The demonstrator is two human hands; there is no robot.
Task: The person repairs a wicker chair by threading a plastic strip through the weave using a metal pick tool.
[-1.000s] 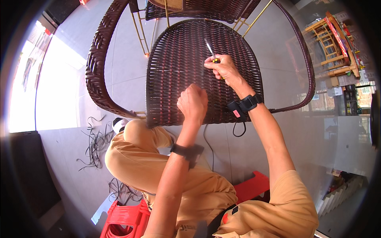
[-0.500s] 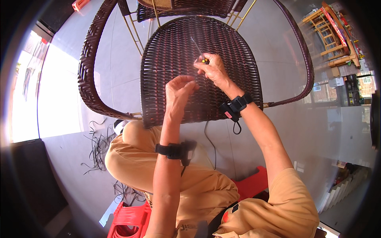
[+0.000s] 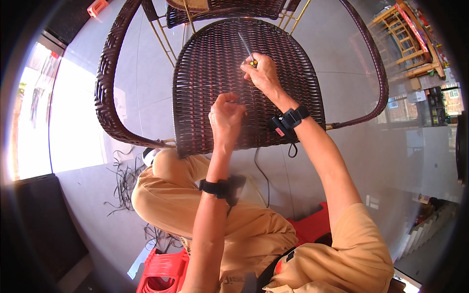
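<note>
My right hand (image 3: 264, 75) is closed around the black and yellow handle of a screwdriver (image 3: 246, 45), its thin metal shaft pointing away from me over the woven seat (image 3: 210, 63). Lower and to the left, my left hand (image 3: 227, 117) hovers above the seat's near part with fingers curled in. Motion blurs its fingertips, so whatever they may hold cannot be made out. The seat is dark brown wickerwork with reddish strands, part of a chair whose thick braided arm (image 3: 105, 83) loops round on the left and a thinner one (image 3: 378, 73) on the right. Black straps with small devices circle both wrists.
Loose dark strips (image 3: 124, 185) lie tangled on the grey floor at the left. Red plastic stools (image 3: 163, 266) are beside and under me. A black cord (image 3: 262, 171) runs below the seat. Wooden frames (image 3: 410, 44) stand at the far right.
My right hand has moved slightly farther away with the screwdriver. My left hand has shifted a little to the right, and its wrist has turned.
</note>
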